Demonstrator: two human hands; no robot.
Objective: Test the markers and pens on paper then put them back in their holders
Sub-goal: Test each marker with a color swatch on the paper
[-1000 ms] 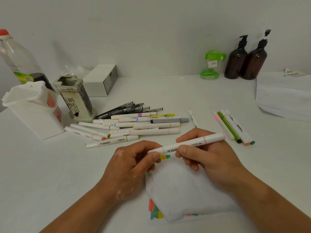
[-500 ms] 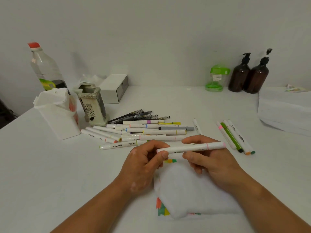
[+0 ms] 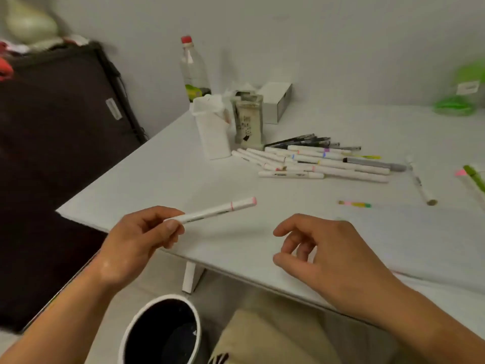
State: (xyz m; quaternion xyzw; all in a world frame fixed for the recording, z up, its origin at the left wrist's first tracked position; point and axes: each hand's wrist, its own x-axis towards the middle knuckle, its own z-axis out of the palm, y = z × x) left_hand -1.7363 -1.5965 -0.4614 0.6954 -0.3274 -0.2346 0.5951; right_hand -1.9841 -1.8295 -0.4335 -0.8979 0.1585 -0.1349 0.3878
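Left hand [image 3: 136,240] pinches a pink-capped marker [image 3: 214,212] in front of the white holder [image 3: 212,132]. Right hand [image 3: 330,253] is empty, fingers loosely curled. The marker pile [image 3: 322,164] beside the holder appears not yet returned.

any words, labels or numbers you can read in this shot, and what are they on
Nothing is legible; the frame is blurred.
On the marker in the left hand: dark print, unreadable.
On the marker pile: barrel print too small.
On the pen holder: dark marks, blurred.
On the black case: grey tag, blurred.
On the bottle and green container: labels blurred.
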